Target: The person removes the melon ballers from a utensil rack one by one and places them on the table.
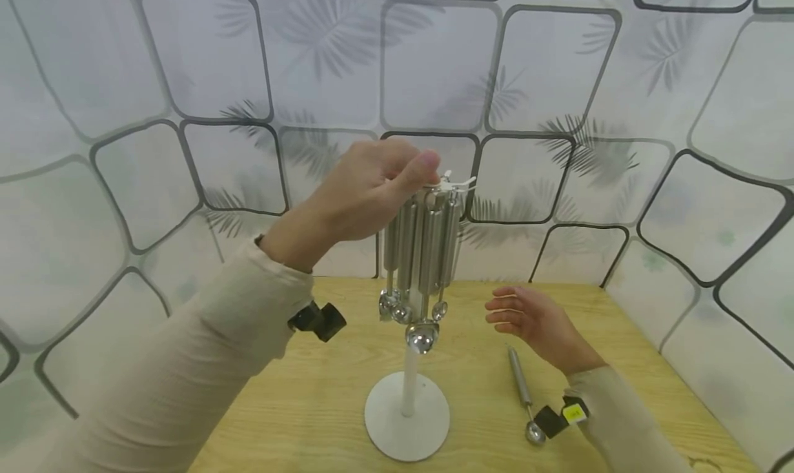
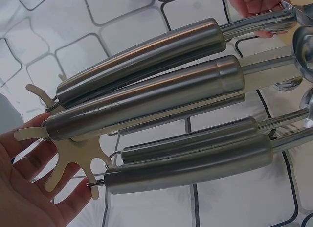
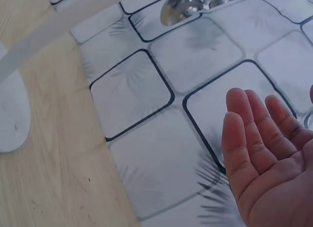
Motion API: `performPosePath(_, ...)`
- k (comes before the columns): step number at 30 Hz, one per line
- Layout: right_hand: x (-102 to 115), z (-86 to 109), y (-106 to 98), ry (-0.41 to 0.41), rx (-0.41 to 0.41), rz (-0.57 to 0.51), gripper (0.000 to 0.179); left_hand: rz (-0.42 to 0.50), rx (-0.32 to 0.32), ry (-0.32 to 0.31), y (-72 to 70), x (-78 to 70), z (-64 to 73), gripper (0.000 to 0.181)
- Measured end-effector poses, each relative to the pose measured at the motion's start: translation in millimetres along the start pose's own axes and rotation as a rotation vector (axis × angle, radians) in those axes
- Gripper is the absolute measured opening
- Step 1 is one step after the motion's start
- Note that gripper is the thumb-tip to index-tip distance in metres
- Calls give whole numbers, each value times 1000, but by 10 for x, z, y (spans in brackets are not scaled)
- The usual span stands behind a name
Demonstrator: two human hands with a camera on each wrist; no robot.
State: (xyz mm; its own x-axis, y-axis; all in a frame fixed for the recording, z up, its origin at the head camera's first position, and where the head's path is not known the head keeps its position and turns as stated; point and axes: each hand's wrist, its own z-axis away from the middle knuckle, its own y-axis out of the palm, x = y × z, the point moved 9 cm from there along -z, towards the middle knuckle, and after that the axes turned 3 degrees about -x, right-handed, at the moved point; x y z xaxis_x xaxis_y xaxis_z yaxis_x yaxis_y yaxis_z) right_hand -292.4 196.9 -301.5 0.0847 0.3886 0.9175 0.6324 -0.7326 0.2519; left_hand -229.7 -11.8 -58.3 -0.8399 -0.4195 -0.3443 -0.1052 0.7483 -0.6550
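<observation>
My left hand [image 1: 381, 187] grips the hooked top of a white utensil stand, its fingers around the hook arms [image 2: 78, 158] in the left wrist view. Several steel utensils with thick handles [image 1: 428, 245] hang from those hooks. Their shiny round bowls point down, the largest being a scoop [image 1: 422, 336]. Off to the right, my right hand [image 1: 533, 321] is held in the air with slightly bent fingers and nothing in it. The right wrist view shows its palm [image 3: 279, 188]. A loose steel scoop [image 1: 520, 380] lies on the table below that hand.
The stand's round white base [image 1: 387, 435] rests on a light wooden table [image 1: 310, 390]. A patterned wall covering [image 1: 440, 66] with rounded squares and leaves rises behind and along both sides. Dark camera mounts [image 1: 318, 320] sit on both wrists.
</observation>
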Motion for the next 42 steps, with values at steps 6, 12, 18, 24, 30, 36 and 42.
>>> performPosePath(6, 154, -151, 281, -53, 100, -41, 46, -5, -9, 23, 13, 1, 1, 35)
performPosePath(12, 270, -353, 463, -93, 95, 17, 38, -1, -20, 28, 8, 14, 9, 36)
performPosePath(18, 340, -575, 591, -126, 144, -58, 35, 1, -27, 36, 3, 34, 26, 43)
performPosePath(24, 394, -766, 700, -209, 236, -59, 33, 7, -28, 37, 7, 29, 38, 45)
performPosePath(30, 390, -867, 853, -200, 323, -43, 35, 19, -35, 23, 2, 26, 45, 43)
performPosePath(36, 424, -895, 900, -179, 281, -35, 35, 48, -31, 9, 0, 38, 48, 51)
performPosePath(42, 518, -872, 941, -208, 278, 5, 28, 49, -26, 6, -3, 39, 41, 48)
